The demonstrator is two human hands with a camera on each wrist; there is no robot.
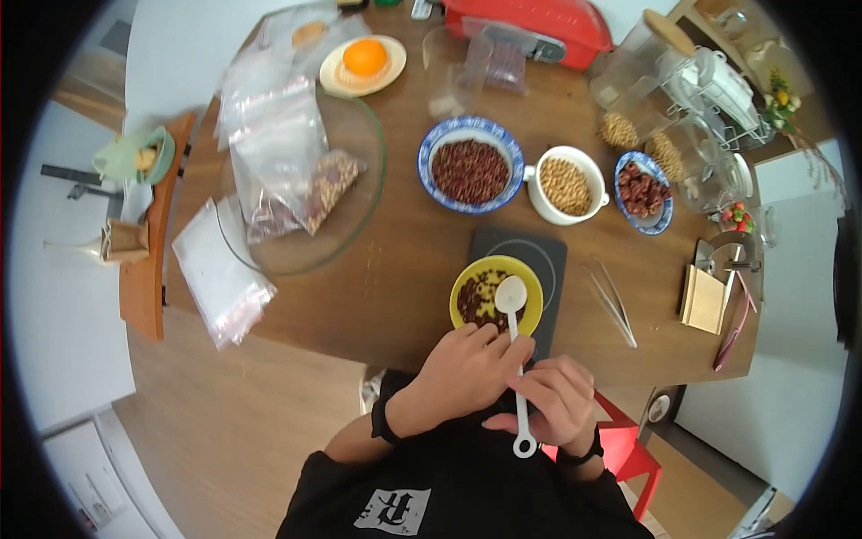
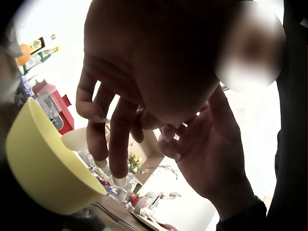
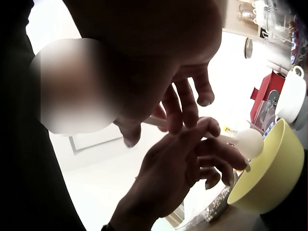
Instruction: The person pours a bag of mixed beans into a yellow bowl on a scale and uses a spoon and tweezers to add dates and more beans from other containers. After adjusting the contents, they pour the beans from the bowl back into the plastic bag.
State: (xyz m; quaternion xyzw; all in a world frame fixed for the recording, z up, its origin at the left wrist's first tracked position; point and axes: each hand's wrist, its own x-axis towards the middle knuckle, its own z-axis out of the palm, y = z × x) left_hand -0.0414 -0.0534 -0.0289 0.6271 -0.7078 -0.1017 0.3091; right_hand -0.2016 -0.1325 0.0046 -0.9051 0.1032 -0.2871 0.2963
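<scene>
A white long-handled spoon (image 1: pixel 511 295) has its round scoop over a yellow bowl (image 1: pixel 537 296) containing dark red beans (image 1: pixel 474 301). My left hand (image 1: pixel 469 366) is bent beside the bowl's near rim, with thumb and index finger around the spoon's handle and the other fingers hanging loosely. Closer to the body, my right hand (image 1: pixel 558 406) holds the handle between thumb and fingers. Its ring end sticks out below the hands in the head view. Both hands nearly meet on the handle, as the right wrist view shows. The yellow bowl (image 2: pixel 48 163) stands upright in the left wrist view.
Under the bowl lies a black flat plate (image 1: pixel 549 260). Behind stand a blue-and-white bowl of red beans (image 1: pixel 470 172), a white two-handled pot (image 1: pixel 561 214) and a dish of dried dates (image 1: pixel 644 190). Tongs (image 1: pixel 612 305) lie at right; a glass dish (image 1: pixel 364 225) with bags (image 1: pixel 278 148) at left.
</scene>
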